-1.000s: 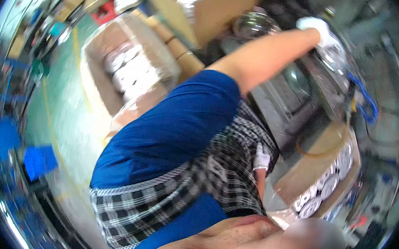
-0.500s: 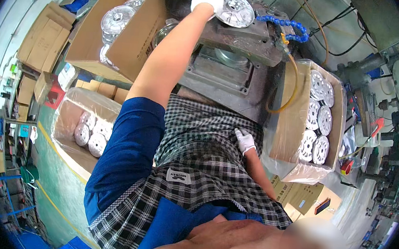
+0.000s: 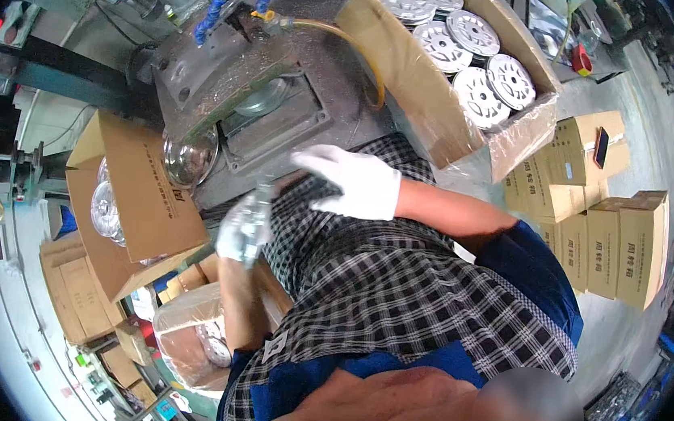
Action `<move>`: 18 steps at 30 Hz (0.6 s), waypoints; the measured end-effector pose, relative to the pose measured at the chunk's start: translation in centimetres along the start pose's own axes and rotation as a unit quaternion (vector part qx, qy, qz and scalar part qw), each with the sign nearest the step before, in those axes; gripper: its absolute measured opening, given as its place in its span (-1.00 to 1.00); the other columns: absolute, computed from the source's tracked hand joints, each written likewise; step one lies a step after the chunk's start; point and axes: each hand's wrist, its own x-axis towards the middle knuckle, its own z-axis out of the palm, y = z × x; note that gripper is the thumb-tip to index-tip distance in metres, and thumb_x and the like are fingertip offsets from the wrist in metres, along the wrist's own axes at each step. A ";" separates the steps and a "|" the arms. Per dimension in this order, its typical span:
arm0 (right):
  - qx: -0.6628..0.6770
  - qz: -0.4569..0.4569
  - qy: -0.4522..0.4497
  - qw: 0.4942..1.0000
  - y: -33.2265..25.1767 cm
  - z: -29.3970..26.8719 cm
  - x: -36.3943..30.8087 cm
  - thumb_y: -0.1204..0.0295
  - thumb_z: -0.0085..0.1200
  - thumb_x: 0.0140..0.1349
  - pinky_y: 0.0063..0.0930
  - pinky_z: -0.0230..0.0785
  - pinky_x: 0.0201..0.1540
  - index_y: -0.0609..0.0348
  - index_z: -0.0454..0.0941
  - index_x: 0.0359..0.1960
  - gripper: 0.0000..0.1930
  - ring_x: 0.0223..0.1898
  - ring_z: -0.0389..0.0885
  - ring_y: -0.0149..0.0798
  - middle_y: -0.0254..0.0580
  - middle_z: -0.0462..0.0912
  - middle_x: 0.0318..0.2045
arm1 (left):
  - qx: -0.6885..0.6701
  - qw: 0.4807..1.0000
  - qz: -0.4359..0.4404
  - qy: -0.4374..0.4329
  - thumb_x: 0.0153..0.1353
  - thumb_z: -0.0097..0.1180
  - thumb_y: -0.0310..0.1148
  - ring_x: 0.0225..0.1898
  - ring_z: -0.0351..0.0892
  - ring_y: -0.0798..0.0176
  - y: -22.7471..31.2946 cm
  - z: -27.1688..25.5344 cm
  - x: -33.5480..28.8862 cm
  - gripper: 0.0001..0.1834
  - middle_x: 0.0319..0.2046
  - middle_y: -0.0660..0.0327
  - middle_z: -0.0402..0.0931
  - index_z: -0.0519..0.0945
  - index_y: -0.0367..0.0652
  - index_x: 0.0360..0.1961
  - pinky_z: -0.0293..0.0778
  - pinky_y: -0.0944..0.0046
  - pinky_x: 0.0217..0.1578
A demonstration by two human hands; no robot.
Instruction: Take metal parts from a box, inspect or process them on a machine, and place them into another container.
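Clasping a shiny disc [image 3: 258, 226] on its left side, left fingers [image 3: 232, 233] sit near outstretched right fingers [image 3: 321, 163].

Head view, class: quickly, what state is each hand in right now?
Left hand: closed on a shiny metal disc, seen edge-on and blurred.
Right hand: open, with nothing visible in it.

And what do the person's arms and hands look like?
The left hand and right hand wear white gloves; the left one looks blurry. The forearms are bare. A dark blue cloth sleeve covers the right upper arm; the left sleeve barely shows.
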 end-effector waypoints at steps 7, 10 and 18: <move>0.049 0.019 -0.099 0.994 0.9 -5.5 -0.1 0.15 0.15 0.09 -0.32 0.45 -0.15 0.12 0.51 -0.17 -0.63 -0.22 0.60 -0.09 -0.12 0.59 -0.26 | 0.188 0.969 -0.011 0.162 0.29 -0.10 0.01 -0.34 0.50 0.33 -3.5 5.6 2.6 -0.38 -0.23 0.09 0.53 0.30 -0.31 0.15 0.43 0.40 -0.39; 0.163 0.185 0.167 0.955 6.5 -9.8 -3.7 0.20 0.18 0.11 -0.40 0.46 -0.23 0.26 0.38 0.08 -0.45 -0.29 0.58 -0.36 -0.22 0.62 -0.27 | 0.233 0.963 0.040 0.127 0.31 -0.22 0.10 -0.61 0.51 0.28 -2.4 3.4 1.7 -0.33 -0.31 0.02 0.50 0.24 -0.29 0.17 0.41 0.41 -0.57; 0.304 0.362 0.419 0.776 21.2 -17.0 -5.9 0.36 0.09 0.20 -0.52 0.41 -0.22 0.26 0.39 0.09 -0.57 -0.21 0.53 -0.37 -0.24 0.56 -0.13 | 0.114 0.960 0.114 0.227 0.27 -0.14 0.12 -0.61 0.38 0.38 -0.9 -2.3 -3.0 -0.31 -0.43 0.24 0.46 0.30 -0.27 0.16 0.29 0.45 -0.60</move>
